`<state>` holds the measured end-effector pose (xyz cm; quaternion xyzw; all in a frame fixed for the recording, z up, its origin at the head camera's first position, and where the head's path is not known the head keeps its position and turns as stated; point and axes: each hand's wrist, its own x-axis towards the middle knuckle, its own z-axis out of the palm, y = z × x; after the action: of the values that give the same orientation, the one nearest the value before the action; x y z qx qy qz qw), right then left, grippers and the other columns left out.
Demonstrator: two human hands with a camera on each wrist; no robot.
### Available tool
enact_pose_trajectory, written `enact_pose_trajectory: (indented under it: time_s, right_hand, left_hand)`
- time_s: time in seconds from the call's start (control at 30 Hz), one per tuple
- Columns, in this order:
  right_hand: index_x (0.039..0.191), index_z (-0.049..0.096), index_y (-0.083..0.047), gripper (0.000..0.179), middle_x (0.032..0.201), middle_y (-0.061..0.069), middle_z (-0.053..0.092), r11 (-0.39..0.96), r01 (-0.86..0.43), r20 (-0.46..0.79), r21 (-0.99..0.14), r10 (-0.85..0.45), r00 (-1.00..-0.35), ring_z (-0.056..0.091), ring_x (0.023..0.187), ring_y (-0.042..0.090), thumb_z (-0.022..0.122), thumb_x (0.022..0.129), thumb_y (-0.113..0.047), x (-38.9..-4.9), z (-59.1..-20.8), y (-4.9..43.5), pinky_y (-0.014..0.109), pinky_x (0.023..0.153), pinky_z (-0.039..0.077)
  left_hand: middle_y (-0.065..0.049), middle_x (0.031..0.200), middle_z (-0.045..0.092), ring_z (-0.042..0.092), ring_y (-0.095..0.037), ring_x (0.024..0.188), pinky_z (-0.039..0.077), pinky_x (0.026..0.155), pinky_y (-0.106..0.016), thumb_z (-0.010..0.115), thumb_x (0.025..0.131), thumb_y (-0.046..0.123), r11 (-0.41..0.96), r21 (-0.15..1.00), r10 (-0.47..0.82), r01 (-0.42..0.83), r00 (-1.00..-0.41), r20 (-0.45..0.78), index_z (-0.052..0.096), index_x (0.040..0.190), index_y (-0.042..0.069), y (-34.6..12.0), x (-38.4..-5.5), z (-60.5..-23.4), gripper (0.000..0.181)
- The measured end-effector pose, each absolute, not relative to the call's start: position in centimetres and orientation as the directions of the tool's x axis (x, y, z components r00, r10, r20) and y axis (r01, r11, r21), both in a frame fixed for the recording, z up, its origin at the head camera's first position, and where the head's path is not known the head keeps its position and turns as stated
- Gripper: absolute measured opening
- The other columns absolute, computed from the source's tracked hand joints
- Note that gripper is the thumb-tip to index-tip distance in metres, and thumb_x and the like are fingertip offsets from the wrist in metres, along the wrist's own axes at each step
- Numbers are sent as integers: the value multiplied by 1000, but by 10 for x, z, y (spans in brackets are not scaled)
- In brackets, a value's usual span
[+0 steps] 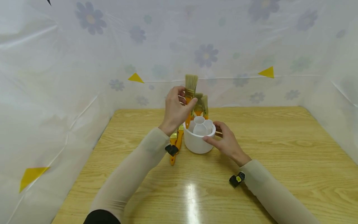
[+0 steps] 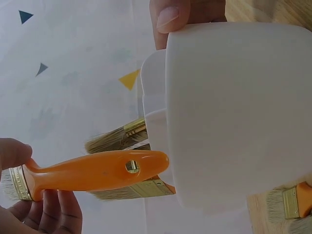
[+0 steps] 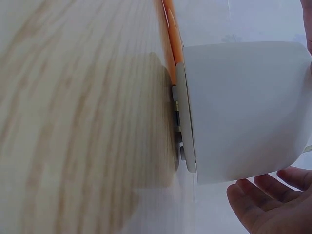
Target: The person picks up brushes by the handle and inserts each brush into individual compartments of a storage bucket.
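Note:
My left hand point(image 1: 179, 107) pinches a paintbrush point(image 1: 191, 83) near its metal ferrule, bristles up and orange handle down. The handle's tip is at the left rim of a white round holder point(image 1: 199, 144) with inner compartments; in the left wrist view the tip overlaps the rim. My right hand point(image 1: 227, 141) grips the holder's right side, thumb in front and fingers behind. Other paintbrushes point(image 1: 198, 104) stand bristles up at the back of the holder. More orange-handled paintbrushes point(image 1: 179, 141) lie on the table left of it, partly hidden by my left wrist.
The holder stands on a wood-grain table point(image 1: 268, 140). In the right wrist view, small feet show under the holder's base point(image 3: 183, 122). White flower-patterned sheeting point(image 1: 237, 40) surrounds the table at the back and sides, with yellow triangles point(image 1: 267, 72) on it.

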<state>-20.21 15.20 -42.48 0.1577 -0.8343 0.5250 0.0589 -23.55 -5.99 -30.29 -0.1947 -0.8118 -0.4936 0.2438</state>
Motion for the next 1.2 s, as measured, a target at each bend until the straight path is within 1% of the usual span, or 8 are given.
enact_pose_trajectory:
  time_s: [0.2,0.43,0.67,0.9,1.2]
  right_hand:
    - [139,40,-8,75,130,7,49,406,-327,267,-853,-199,-943,49,120,26,75,81,-41,-202,-425,152,48,100,41]
    - [139,40,-8,76,130,8,49,406,-329,269,-853,-199,-942,49,121,27,75,81,-41,-202,-425,152,48,100,41]
    - [139,40,-8,76,131,8,49,408,-322,260,-855,-200,-945,48,121,26,75,81,-42,-202,-424,152,49,101,40]
    - [139,40,-7,76,130,8,49,399,-327,267,-857,-200,-943,48,121,28,75,81,-41,-203,-425,152,50,101,40]
    - [139,40,-8,77,131,8,49,397,-321,263,-860,-196,-945,48,121,27,75,80,-42,-203,-426,152,49,100,40]
  left_hand:
    - [-9,98,50,54,-19,76,49,68,-25,71,86,25,430,711,87,557,-809,581,52,120,4,-58,-235,-305,44]
    - [-10,98,50,54,-19,76,49,68,-25,71,87,23,418,704,92,574,-797,596,50,120,2,-56,-235,-307,45]
    - [-9,98,49,54,-19,76,49,69,-25,72,86,24,411,717,85,562,-807,584,51,119,3,-55,-234,-312,45]
    - [-9,105,51,55,-18,78,50,69,-25,72,85,25,400,732,89,551,-819,567,50,119,5,-56,-231,-318,45]
    - [-10,103,51,56,-20,77,51,69,-25,72,85,21,386,735,92,558,-816,571,50,120,2,-54,-228,-326,46]
